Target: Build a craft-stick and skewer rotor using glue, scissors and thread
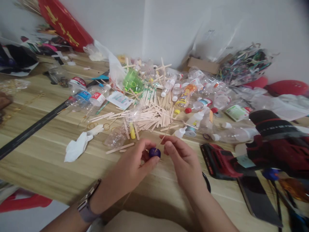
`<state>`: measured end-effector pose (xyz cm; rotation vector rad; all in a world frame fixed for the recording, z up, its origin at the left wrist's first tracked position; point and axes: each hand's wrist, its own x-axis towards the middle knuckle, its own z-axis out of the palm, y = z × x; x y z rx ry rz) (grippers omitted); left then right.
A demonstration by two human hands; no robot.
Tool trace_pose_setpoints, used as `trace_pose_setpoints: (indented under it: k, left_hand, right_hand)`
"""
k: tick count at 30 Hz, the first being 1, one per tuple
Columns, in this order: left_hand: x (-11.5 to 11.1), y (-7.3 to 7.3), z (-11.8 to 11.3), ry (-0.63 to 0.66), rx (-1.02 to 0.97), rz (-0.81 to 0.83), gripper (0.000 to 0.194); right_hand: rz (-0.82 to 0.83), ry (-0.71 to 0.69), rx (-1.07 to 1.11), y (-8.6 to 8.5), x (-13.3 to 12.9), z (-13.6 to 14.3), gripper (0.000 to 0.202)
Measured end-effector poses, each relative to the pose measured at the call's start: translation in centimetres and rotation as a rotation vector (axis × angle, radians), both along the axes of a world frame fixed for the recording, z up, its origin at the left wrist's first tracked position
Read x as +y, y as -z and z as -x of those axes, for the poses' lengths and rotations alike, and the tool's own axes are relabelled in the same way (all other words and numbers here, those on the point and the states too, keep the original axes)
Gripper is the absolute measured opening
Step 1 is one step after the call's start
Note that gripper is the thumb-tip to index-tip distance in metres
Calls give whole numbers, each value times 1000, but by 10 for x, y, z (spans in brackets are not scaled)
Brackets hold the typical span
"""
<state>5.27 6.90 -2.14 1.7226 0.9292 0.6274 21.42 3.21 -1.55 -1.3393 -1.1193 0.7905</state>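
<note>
My left hand (138,161) pinches a small dark purple bottle cap (154,153) between thumb and fingers, above the front of the table. A thin wooden skewer (159,144) slants up from the cap, its lower end at the cap's face. Whether it passes through the cap I cannot tell. My right hand (182,156) has its fingers curled at the skewer, the index fingertip against it. Just beyond my hands lie loose craft sticks (154,119), a yellow-handled tool (132,131) and a clear plastic bottle (116,137).
A red and black power drill (272,145) and a dark phone (259,196) lie at the right. Several plastic bottles (235,134) crowd the back and right. A crumpled tissue (78,146) and a long black strip (33,129) are at left. The wall rises behind.
</note>
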Motion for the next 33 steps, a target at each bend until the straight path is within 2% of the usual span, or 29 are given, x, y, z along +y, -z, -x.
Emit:
trace_pose_setpoints:
  k: [3,7,10,13,17,24,28,33]
  left_hand:
    - [4,-2,-3,15,0,1,22]
    - [17,-6,-8,42,-67,25,20]
    - [28,-6,-13,52,-180,155,16]
    - [33,-2,-17,-25,-215,264,20]
    - [30,9,-24,-150,-258,362,33]
    - [24,17,-30,-166,-383,591,56]
    - [22,15,-28,-137,-388,648,58]
    - [20,13,-26,-79,-397,746,50]
  right_hand:
    - [31,27,108,3,10,-1,18]
    - [49,-19,114,8,21,-2,21]
    - [60,-67,76,12,23,-4,20]
    - [70,-84,39,17,20,-7,19]
    - [131,-130,85,26,15,-5,28]
    - [197,-290,308,32,13,6,33]
    - [216,-356,374,34,11,8,33]
    - [253,-453,478,36,9,0,38]
